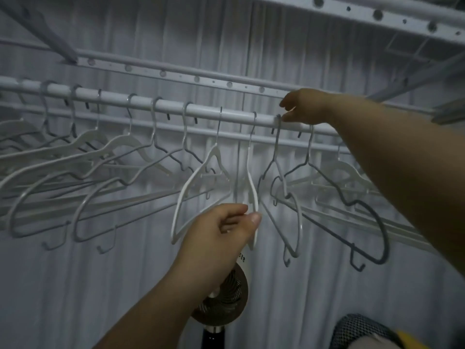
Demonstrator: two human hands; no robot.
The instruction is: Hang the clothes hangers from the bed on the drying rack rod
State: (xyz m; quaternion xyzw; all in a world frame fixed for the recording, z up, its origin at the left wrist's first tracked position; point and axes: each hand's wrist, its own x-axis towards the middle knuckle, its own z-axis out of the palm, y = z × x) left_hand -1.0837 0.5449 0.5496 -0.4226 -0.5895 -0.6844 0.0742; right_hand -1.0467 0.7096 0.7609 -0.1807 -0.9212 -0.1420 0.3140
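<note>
Left hand point(221, 230) pinches the bottom of a white hanger point(252, 192) hooked mid-rod. Right hand point(304, 107) pinches a grey hanger point(276, 137) by its hook, on the rod point(163, 107) towards its right end. This looks like the seating step: next, settle both hooks and let go. Marks near the fan point(226, 293) are unreadable.

rod point(166, 109): white | hangers point(193, 176): white, some grey | curtain point(125, 285): pale grey | fan point(226, 295): dark brown | mesh point(357, 328): black

Home laundry corner: drying rack rod point(161, 107), curtain point(125, 285), fan point(226, 295).
</note>
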